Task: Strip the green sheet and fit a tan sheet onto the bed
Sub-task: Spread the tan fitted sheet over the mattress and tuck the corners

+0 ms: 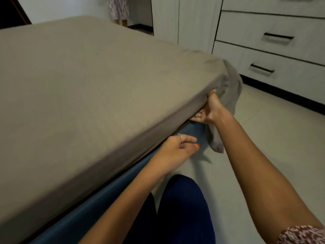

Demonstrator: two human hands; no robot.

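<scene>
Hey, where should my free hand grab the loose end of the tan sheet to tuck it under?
Pinch the dangling tail of the tan sheet just below the right hand, coming from the floor side with the left hand. It hangs free there, bunched at the mattress corner.

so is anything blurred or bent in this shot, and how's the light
Head view: dim, flat indoor light with soft shadows and no glare; the wide lens bows the drawer fronts and the edge of the tan sheet; slight motion blur softens the left hand, the right hand and the loose sheet corner it grips.
</scene>
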